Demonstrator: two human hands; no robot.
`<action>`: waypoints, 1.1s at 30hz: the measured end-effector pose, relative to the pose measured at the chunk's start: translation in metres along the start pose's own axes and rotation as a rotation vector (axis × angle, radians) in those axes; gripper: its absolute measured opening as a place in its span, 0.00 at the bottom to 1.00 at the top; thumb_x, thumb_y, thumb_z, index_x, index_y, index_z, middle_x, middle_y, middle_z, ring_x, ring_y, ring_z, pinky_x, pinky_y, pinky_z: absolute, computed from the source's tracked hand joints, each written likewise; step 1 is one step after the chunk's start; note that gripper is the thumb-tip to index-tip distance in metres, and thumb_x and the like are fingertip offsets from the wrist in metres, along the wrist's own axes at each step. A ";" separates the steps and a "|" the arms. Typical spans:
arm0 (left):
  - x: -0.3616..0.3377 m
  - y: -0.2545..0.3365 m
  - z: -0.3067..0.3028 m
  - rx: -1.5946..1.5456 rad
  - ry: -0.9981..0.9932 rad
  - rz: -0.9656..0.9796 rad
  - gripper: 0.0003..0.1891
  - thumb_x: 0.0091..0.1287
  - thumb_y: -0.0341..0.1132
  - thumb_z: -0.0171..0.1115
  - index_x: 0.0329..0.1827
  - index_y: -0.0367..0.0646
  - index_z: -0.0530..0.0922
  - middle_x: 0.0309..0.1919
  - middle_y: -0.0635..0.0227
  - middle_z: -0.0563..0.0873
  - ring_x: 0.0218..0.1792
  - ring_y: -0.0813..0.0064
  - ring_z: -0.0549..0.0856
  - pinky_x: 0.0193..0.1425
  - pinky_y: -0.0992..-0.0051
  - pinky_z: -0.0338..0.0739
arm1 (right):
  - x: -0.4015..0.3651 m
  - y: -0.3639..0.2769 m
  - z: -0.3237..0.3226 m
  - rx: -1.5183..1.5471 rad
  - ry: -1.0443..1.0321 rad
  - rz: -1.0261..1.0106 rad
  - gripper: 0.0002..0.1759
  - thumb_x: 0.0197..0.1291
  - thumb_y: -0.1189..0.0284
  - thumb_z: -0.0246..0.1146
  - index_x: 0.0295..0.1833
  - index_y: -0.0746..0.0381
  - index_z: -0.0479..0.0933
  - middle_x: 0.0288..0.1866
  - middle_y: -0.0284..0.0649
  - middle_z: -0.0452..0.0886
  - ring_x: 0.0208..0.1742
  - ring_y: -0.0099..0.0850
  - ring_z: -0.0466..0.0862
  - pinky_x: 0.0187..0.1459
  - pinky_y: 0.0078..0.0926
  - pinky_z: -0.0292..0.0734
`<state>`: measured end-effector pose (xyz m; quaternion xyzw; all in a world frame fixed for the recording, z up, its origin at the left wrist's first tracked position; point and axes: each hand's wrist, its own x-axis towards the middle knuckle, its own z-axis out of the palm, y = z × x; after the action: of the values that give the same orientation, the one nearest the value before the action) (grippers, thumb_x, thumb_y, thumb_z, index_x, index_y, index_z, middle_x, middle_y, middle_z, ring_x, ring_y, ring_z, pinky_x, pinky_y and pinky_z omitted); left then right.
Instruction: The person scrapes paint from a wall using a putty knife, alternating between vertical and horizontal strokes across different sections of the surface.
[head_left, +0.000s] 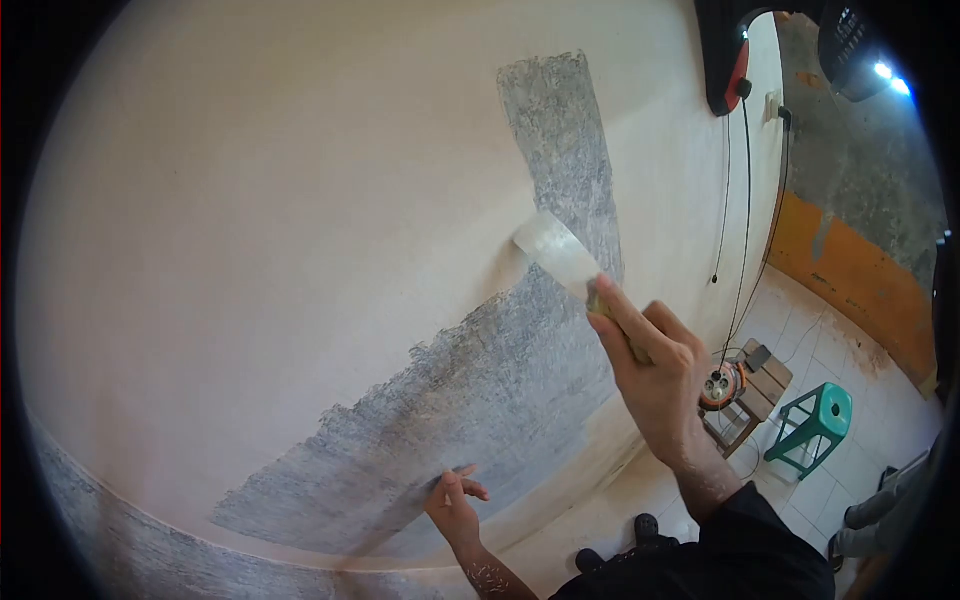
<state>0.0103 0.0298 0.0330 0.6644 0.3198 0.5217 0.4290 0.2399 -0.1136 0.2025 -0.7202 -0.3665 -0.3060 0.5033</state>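
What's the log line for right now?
right hand: holding scraper | scraper: at grey patch edge | left hand: near wall, contact unclear

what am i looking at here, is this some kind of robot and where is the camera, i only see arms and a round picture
There is no robot: these are a person's own two bare hands. The single picture comes from a camera worn on the head, looking forward and down; its view is rounded, with dark corners.

The right hand holds a scraper, its wide metal blade at the pale wall, beside a rough grey patch. The left hand is lower, in front of that patch; whether it touches the wall or holds anything is hard to tell.

To the right, on the floor, are a green stool and a wooden stool.
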 end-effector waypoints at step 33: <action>-0.001 -0.011 -0.011 -0.029 -0.079 -0.118 0.33 0.78 0.52 0.52 0.30 0.24 0.83 0.13 0.59 0.81 0.13 0.72 0.79 0.23 0.74 0.76 | -0.025 0.011 -0.004 0.125 -0.166 0.068 0.23 0.59 0.67 0.75 0.62 0.46 0.84 0.20 0.29 0.72 0.17 0.19 0.71 0.19 0.26 0.66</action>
<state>0.0000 0.0364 0.0238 0.6583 0.3337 0.4736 0.4806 0.2356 -0.1259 0.1779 -0.7225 -0.4004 -0.2047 0.5252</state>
